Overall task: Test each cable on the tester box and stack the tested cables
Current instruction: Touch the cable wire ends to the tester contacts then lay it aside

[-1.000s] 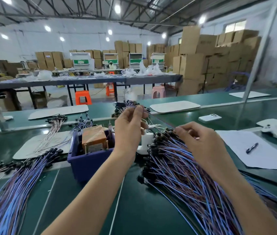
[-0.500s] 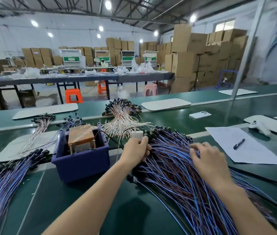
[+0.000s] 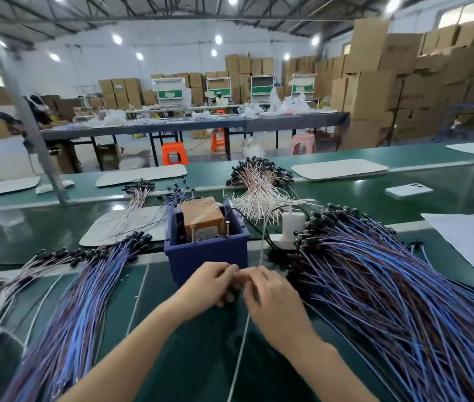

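Left hand [image 3: 209, 282] and right hand [image 3: 273, 297] both pinch one pale cable [image 3: 241, 343], lower centre, just before tester box [image 3: 206, 250]; best spread ends, touch both pins [image 3: 192, 234] squarely.

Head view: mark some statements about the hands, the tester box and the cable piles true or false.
1. The left hand and right hand hold a thin pale cable in front of the blue bin. True.
2. The brown tester box lies outside the bin. False: it stands inside it.
3. The left cable pile and right cable pile are mostly blue. True.
4. The white phone lies on the paper sheet. False: it lies on the green table.
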`<state>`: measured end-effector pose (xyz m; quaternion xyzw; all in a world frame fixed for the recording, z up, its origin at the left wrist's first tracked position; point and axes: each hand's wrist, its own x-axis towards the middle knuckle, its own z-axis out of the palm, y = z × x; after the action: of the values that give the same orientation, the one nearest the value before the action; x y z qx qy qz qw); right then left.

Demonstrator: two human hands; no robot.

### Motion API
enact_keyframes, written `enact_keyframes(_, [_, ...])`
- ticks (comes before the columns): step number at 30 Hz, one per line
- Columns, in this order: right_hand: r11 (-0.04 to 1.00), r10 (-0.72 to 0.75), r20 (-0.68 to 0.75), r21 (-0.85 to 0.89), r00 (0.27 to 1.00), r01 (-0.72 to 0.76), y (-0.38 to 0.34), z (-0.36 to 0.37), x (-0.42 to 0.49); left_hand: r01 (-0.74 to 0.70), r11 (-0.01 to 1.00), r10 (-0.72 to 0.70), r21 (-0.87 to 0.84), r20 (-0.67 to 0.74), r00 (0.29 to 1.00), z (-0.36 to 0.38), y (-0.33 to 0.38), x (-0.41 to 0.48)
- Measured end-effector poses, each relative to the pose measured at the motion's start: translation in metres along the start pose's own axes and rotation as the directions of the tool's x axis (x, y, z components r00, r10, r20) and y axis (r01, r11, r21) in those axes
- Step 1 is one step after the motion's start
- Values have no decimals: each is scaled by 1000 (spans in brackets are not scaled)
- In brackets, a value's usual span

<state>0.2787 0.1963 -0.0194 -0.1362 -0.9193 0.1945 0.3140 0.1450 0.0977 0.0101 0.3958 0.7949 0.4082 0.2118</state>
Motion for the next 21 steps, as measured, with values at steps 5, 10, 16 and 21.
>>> enact_keyframes(5, [992, -25, 216, 125, 976, -2, -24, 48, 13, -33, 999, 36, 27, -113, 993, -63, -57, -38])
enact_keyframes(10, [996, 0, 363, 79, 932, -31, -25, 71, 20, 48, 969, 50, 241, -383, 922, -123, -101, -54])
enact_keyframes(16, [963, 53, 367, 228, 929, -145, -19, 76, 20, 304, 885, -58, 354, -563, 825, -164, -131, -32])
enact_keyframes(21, [880, 118, 342, 400, 932, -258, -15, 73, 21, 618, 659, -168, 429, -717, 677, -175, -141, -11])
